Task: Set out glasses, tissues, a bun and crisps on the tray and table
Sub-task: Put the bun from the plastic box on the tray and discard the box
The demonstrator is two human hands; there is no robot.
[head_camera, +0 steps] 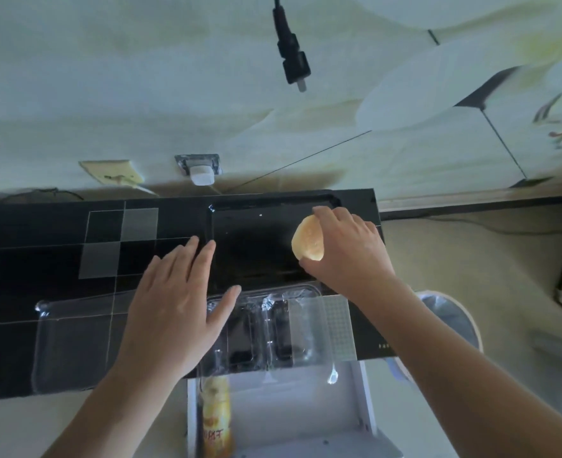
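My right hand (349, 249) grips a pale golden bun (307, 239) and holds it over the right part of a black tray (250, 256) at the back of the black table (42, 259). My left hand (174, 299) lies flat, fingers spread, with its fingertips at the tray's left edge and its thumb over a clear plastic clamshell box (273, 328). That box stands open in front of the tray, its lid (75, 342) folded out to the left. A yellow crisps tube (216, 418) lies in a white box (306, 408) below the table edge.
A black plug (293, 57) hangs on its cable above the table. A wall socket with a white adapter (201, 171) sits behind the tray. A round bin with a liner (451, 319) stands on the floor to the right.
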